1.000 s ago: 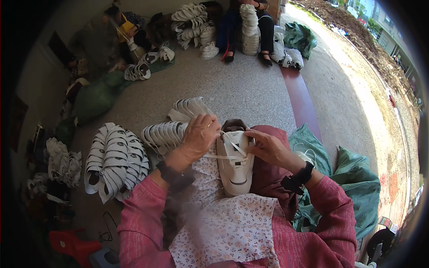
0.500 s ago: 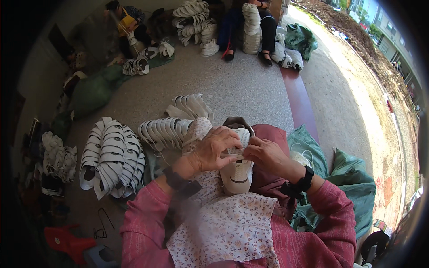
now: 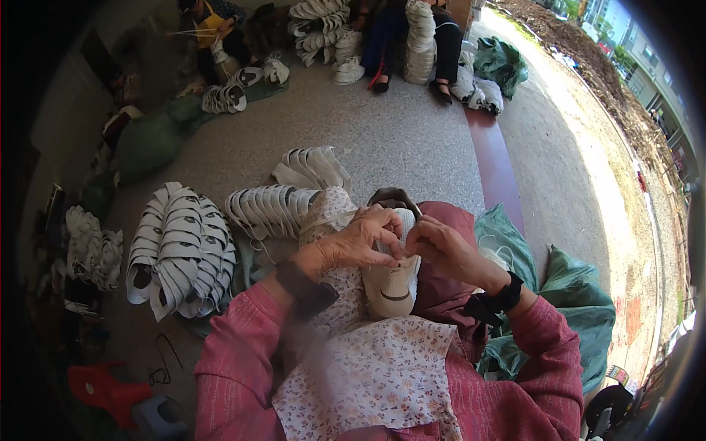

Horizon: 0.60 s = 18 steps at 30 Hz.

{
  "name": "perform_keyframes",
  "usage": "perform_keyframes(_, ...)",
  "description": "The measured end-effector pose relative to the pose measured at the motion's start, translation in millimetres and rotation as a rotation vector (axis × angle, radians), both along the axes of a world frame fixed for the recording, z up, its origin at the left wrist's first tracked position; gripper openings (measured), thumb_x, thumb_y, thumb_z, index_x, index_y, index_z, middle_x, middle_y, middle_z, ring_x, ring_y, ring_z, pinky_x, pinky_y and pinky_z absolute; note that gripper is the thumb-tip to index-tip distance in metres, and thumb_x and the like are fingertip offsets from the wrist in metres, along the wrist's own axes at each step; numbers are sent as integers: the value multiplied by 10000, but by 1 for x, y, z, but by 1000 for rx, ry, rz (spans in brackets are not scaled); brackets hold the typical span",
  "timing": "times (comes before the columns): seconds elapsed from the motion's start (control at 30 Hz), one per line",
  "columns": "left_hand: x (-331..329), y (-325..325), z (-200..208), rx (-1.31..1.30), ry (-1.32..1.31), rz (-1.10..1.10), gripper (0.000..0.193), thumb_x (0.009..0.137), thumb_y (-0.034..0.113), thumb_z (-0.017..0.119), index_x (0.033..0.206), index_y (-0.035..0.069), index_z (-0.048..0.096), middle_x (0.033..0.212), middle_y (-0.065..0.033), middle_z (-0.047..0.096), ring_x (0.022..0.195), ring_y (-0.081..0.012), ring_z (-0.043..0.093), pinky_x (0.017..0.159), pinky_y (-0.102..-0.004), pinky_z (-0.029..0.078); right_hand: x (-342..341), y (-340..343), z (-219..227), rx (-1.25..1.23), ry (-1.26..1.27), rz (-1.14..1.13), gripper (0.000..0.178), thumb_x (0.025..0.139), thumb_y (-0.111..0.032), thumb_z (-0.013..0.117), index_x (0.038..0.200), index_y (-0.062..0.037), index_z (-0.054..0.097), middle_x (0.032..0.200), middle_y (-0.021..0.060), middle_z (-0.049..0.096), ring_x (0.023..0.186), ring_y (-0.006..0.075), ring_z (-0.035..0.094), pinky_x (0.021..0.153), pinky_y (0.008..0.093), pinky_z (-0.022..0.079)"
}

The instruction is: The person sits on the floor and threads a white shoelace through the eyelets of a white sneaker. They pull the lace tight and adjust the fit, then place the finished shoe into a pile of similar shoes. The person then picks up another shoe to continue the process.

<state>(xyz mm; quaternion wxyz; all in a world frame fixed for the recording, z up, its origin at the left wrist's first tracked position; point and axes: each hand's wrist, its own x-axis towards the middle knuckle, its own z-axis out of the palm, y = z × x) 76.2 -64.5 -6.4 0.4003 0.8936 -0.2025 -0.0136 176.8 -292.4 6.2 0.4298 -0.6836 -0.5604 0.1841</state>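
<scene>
A cream shoe upper (image 3: pixel 390 283) with a brown collar lies across my lap, its toe toward me. My left hand (image 3: pixel 368 237) has thumb and fingers closed on the upper's lacing area. A pale shoelace (image 3: pixel 329 222) trails left from beneath that hand over the floral apron (image 3: pixel 368 364). Just to the right, my right hand (image 3: pixel 445 246) is closed in a pinch at the upper's eyelet edge; what its fingertips hold is hidden. Both wrists wear dark bands.
Nested stacks of white shoe uppers (image 3: pixel 184 250) stand on the floor at left, more uppers (image 3: pixel 272 209) beyond my knee. Green sacks (image 3: pixel 562 309) lie at right. A red plastic stool (image 3: pixel 107 393) sits lower left. Far back, a person in a yellow apron (image 3: pixel 209 31) works among uppers.
My left hand has shifted right over the lacing area and pinches the upper. The lace between the hands now trails left of it. My right hand stays close beside it, fingers tighter together.
</scene>
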Motion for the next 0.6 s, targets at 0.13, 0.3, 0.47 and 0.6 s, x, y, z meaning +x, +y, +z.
perform_keyframes(0.13,0,4,-1,9,-38,-34,156,711,216,852,819,165,753,1102,5,546,1138,-211,476,1063,-384,315,4,-8,2,-114,211,-132,63,952,-70,632,991,-21,632,933,111,632,854,226,651,756,351,516)
perform_keyframes(0.3,4,6,-4,-5,-27,-45,160,717,221,846,823,159,744,1107,0,545,1165,-215,469,1068,-386,301,-3,-20,-15,-66,200,-72,123,911,-87,696,1008,-27,649,891,97,653,808,211,679,735,342,543)
perform_keyframes(0.47,1,-2,1,30,-3,-31,156,741,246,838,827,160,741,1104,9,536,1168,-206,455,1082,-387,262,-11,-21,-29,7,1,-128,144,881,-99,729,985,-45,646,907,100,634,787,241,681,692,351,551)
perform_keyframes(0.6,-1,-6,1,8,48,2,155,761,266,831,832,165,737,1094,20,526,1159,-190,444,1088,-385,240,-20,-19,-30,25,-84,-191,164,880,-149,739,974,-59,640,920,103,621,782,258,686,683,360,556)
